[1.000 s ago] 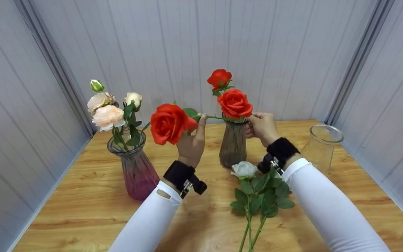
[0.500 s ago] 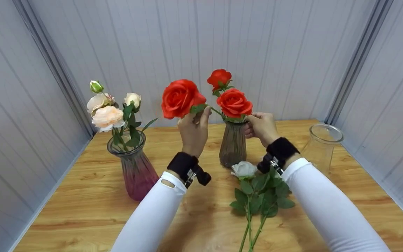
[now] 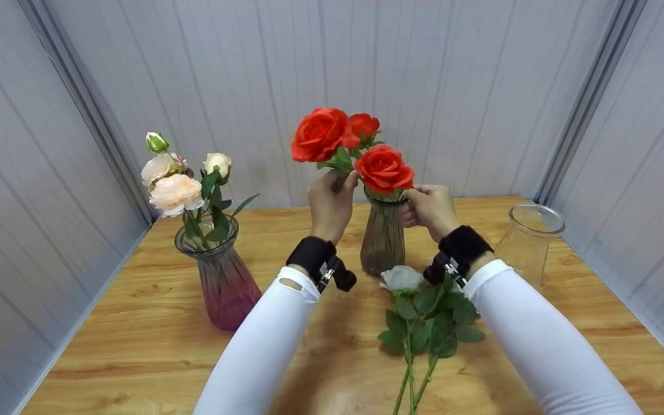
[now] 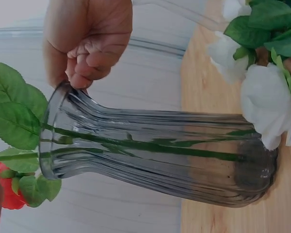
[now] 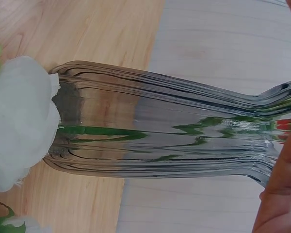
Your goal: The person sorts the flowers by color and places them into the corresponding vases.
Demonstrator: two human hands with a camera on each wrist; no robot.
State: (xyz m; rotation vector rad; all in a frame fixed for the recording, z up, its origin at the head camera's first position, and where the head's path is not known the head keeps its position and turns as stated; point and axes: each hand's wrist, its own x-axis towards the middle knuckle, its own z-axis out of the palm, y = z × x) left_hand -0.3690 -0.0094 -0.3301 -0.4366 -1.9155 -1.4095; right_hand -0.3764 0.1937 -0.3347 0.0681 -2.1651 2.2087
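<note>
My left hand [image 3: 332, 207] pinches the stem of a large red rose [image 3: 319, 136], just left of a grey ribbed glass vase [image 3: 383, 241]. In the left wrist view a stem [image 4: 12, 157] runs from beside the left fingers into the vase's mouth. My right hand [image 3: 433, 211] grips the vase's rim from the right, thumb and curled fingers on the glass. A front red rose [image 3: 384, 169] and a smaller red rose behind [image 3: 363, 128] stand in this upright vase. Their stems show through the glass; the left fingertips are partly hidden in the head view.
A pink-and-clear glass vase [image 3: 225, 288] with peach flowers [image 3: 176, 193] stands at left. White roses [image 3: 402, 279] with leafy stems lie in front of the grey vase. A clear glass vase [image 3: 525, 248] stands at right behind my forearm. Panel walls border the wooden table [image 3: 136, 357].
My left hand has moved up and right with its red rose, the bloom rising and its stem turning steeper toward the grey vase. The right hand has stayed on the rim.
</note>
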